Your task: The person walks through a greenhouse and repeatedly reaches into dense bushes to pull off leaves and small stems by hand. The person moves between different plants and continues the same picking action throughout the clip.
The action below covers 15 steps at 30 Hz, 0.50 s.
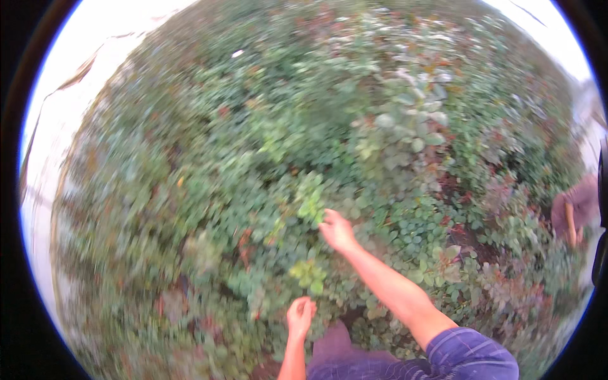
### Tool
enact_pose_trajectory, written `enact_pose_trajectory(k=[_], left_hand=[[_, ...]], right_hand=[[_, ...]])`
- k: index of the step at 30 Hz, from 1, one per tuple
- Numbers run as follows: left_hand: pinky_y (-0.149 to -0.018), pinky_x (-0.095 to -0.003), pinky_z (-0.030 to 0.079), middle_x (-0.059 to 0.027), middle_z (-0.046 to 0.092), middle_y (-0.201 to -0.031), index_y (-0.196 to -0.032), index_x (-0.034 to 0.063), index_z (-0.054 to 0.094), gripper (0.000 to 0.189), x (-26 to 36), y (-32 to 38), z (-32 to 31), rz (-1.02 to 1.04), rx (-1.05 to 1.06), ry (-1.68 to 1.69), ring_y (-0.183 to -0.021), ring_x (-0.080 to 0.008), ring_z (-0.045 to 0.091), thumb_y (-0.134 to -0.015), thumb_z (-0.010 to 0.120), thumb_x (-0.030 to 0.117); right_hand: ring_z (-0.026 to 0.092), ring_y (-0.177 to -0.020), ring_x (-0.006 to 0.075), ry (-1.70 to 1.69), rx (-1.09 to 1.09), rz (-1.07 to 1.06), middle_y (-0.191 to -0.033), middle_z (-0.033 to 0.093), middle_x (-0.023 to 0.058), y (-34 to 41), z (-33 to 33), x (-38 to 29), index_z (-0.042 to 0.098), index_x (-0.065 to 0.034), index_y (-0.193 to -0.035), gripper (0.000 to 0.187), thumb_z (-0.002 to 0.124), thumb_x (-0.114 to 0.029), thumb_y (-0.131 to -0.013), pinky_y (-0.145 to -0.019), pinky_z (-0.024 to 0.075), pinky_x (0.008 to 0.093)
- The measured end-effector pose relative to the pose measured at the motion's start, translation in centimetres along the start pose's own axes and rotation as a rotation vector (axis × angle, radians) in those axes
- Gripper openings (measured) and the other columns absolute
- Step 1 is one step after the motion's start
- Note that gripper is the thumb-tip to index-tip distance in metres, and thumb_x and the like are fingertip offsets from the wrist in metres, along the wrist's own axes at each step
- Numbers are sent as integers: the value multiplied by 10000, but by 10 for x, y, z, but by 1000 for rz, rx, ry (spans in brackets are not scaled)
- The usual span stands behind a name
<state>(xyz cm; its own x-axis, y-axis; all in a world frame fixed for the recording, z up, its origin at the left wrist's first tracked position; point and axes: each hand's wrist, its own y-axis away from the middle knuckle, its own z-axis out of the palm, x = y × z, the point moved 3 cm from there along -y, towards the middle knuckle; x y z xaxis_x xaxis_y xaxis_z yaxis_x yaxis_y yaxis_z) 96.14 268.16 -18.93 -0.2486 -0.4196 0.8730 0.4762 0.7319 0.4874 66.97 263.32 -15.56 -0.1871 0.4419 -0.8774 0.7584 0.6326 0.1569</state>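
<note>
Dense, leafy bushes, blurred in places, spread before me. My right hand (337, 230) reaches out over the foliage, its fingertips at a light green leafy shoot (311, 197); whether they grip it cannot be told. Nearer my body, my left hand (301, 313) is raised with its fingers curled, just below a yellow-green leafy sprig (308, 275). Blur hides whether its fingers hold a stem.
Another person (572, 209) bends among the plants at the far right. Taller pale-leaved stems (413, 123) rise ahead to the right. Reddish leaves (244, 249) show among the green ones. A pale surface (42, 190) runs along the left edge.
</note>
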Motion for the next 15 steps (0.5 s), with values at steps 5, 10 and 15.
enact_pose_trajectory(k=[5, 10, 15], left_hand=[[-609, -263, 521, -112, 651, -847, -1010, -9, 575, 133, -19, -22, -29, -105, -38, 47, -724, -158, 635, -921, 548, 85], [-664, -308, 512, -83, 665, -897, -1073, 23, 596, 229, 29, -41, -1, -166, -196, -210, -758, -163, 623, -940, 552, 203], [-668, -336, 528, -135, 643, -933, -1104, -24, 568, 284, 91, -31, 47, -199, -274, -386, -785, -206, 617, -943, 553, 210]], right_hand=[[571, -987, 410, 363, -232, -91, -1090, 597, 205, -85, 77, -13, 550, -55, -1100, 292, 535, -151, -824, -842, 487, 438], [615, -639, 307, -211, -70, 338, -732, 644, 142, -66, 74, 74, 607, -20, -819, 160, 542, -161, -854, -565, 479, 433], [523, -416, 155, -488, -247, 587, -537, 589, 62, 38, 66, 110, 597, -43, -607, 238, 602, -186, -797, -394, 409, 346]])
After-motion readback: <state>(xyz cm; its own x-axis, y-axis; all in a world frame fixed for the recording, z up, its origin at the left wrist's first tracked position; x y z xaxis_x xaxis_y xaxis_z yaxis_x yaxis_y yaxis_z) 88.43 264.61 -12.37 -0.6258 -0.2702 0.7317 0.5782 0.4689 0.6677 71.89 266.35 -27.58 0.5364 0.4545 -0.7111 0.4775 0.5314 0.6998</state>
